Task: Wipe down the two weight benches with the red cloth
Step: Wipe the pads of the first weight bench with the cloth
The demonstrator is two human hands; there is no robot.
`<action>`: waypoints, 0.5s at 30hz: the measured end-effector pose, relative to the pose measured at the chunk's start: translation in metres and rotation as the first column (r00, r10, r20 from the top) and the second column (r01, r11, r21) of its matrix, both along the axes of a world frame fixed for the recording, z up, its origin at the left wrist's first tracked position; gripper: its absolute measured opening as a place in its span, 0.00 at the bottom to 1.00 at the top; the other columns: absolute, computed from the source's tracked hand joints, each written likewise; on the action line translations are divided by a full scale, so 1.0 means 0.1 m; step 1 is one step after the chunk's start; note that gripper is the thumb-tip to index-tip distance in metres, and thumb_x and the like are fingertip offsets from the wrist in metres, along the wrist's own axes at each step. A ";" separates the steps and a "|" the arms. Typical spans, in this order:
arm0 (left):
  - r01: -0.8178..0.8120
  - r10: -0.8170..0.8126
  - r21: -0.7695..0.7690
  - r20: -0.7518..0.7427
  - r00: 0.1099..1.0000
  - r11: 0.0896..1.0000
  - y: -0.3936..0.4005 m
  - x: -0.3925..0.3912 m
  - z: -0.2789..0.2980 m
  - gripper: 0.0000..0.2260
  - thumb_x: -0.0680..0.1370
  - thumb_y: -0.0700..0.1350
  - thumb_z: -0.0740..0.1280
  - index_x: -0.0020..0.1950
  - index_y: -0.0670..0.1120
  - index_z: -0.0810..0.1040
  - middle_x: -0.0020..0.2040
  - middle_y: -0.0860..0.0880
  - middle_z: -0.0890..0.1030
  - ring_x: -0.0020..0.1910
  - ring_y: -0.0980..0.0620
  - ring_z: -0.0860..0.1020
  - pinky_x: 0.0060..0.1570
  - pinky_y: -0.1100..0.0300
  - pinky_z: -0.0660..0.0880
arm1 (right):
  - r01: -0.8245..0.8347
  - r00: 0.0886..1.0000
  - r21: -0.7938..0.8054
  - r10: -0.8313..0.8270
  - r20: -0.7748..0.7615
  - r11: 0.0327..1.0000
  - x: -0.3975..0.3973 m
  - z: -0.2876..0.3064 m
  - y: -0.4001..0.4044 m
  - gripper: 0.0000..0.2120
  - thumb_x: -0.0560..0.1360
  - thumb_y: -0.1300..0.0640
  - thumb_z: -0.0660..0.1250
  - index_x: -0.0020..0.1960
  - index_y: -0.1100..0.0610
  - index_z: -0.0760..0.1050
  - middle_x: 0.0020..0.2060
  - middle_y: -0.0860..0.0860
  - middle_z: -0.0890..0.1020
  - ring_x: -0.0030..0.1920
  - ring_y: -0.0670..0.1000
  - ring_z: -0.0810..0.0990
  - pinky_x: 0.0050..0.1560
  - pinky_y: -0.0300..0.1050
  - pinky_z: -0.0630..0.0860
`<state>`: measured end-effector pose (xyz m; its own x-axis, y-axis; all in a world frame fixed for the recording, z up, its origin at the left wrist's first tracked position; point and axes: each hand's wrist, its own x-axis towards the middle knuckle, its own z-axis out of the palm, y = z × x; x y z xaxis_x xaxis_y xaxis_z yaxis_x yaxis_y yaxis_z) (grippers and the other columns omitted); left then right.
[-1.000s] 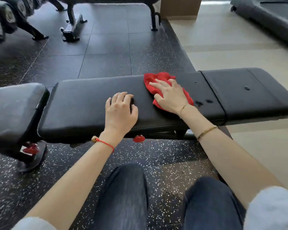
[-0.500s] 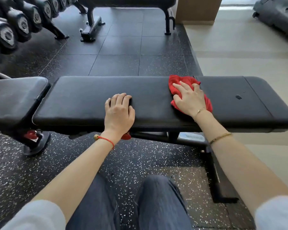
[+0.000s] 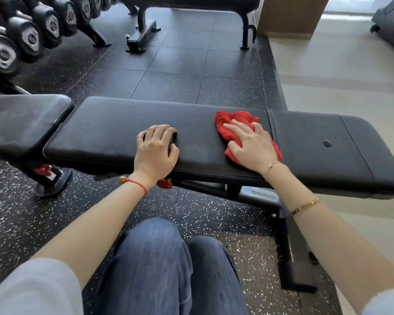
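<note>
A black padded weight bench (image 3: 114, 130) lies across the view in front of me. The red cloth (image 3: 228, 126) is bunched on its long pad, just left of the seam with the right-hand pad. My right hand (image 3: 250, 144) presses flat on the cloth, fingers spread. My left hand (image 3: 156, 148) rests on the pad's middle near the front edge, fingers curled, holding nothing. A dark wet spot (image 3: 327, 143) with small droplets sits on the right pad. A second black bench (image 3: 191, 1) stands at the back, mostly cut off.
A rack of black dumbbells (image 3: 27, 35) fills the upper left. The bench's base bar (image 3: 296, 258) runs along the speckled rubber floor to my right. A brown column (image 3: 289, 14) and pale tiled floor lie at the upper right. My knees in jeans (image 3: 159, 264) are below the bench.
My right hand slid the red cloth right along the pad, then back left a little to the seam. My left hand stayed put. The camera tilted, showing more of the back.
</note>
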<state>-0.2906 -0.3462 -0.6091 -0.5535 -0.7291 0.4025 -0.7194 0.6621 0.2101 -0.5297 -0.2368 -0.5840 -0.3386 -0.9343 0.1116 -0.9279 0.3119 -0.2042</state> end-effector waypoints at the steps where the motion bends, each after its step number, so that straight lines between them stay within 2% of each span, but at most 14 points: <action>1: -0.002 0.002 -0.002 0.001 1.000 1.000 0.00 0.00 0.00 0.17 0.76 0.49 0.58 0.62 0.48 0.75 0.64 0.50 0.77 0.66 0.46 0.72 0.67 0.47 0.64 | 0.053 0.999 0.015 -0.053 0.000 0.998 -0.08 0.01 -0.07 0.25 0.77 0.45 0.57 0.74 0.40 0.63 0.75 0.42 0.64 0.72 0.60 0.61 0.73 0.53 0.58; 3: -0.007 0.007 -0.007 -0.006 1.000 1.000 -0.01 -0.01 -0.01 0.17 0.76 0.50 0.58 0.62 0.49 0.75 0.63 0.50 0.77 0.65 0.47 0.72 0.66 0.47 0.64 | 0.116 0.993 0.042 -0.117 0.017 0.992 -0.17 0.05 -0.25 0.25 0.77 0.44 0.56 0.74 0.40 0.62 0.76 0.43 0.62 0.73 0.61 0.59 0.74 0.53 0.56; 5: -0.010 0.010 -0.017 -0.007 1.000 1.000 -0.02 0.00 -0.02 0.17 0.76 0.50 0.57 0.62 0.49 0.75 0.63 0.50 0.77 0.65 0.47 0.72 0.66 0.47 0.64 | 0.100 0.994 0.058 -0.102 0.031 0.993 -0.11 0.09 -0.43 0.25 0.77 0.43 0.57 0.74 0.40 0.62 0.76 0.43 0.62 0.73 0.61 0.59 0.73 0.53 0.57; 9: -0.013 0.012 -0.021 -0.023 1.000 1.000 -0.03 0.00 -0.03 0.17 0.75 0.50 0.58 0.62 0.48 0.76 0.64 0.50 0.77 0.66 0.47 0.73 0.66 0.47 0.65 | -0.095 0.995 0.055 0.095 0.007 0.994 0.29 0.07 -0.49 0.26 0.76 0.43 0.58 0.74 0.40 0.63 0.75 0.42 0.64 0.70 0.61 0.62 0.71 0.52 0.58; 11: -0.018 0.018 -0.019 -0.024 1.000 1.000 -0.03 0.00 -0.04 0.17 0.75 0.50 0.58 0.62 0.49 0.76 0.64 0.51 0.78 0.66 0.47 0.73 0.67 0.47 0.65 | -0.162 0.987 0.029 0.162 -0.004 0.986 0.40 0.03 -0.29 0.27 0.74 0.42 0.56 0.73 0.40 0.64 0.74 0.42 0.66 0.69 0.59 0.63 0.71 0.51 0.56; 15: -0.013 0.012 -0.018 -0.023 1.000 1.000 -0.04 0.00 -0.04 0.17 0.76 0.49 0.59 0.63 0.48 0.76 0.65 0.50 0.77 0.66 0.47 0.73 0.68 0.47 0.65 | -0.109 0.985 0.020 0.111 -0.135 0.994 0.28 0.02 0.04 0.29 0.74 0.37 0.51 0.74 0.38 0.62 0.74 0.40 0.66 0.73 0.57 0.63 0.75 0.56 0.46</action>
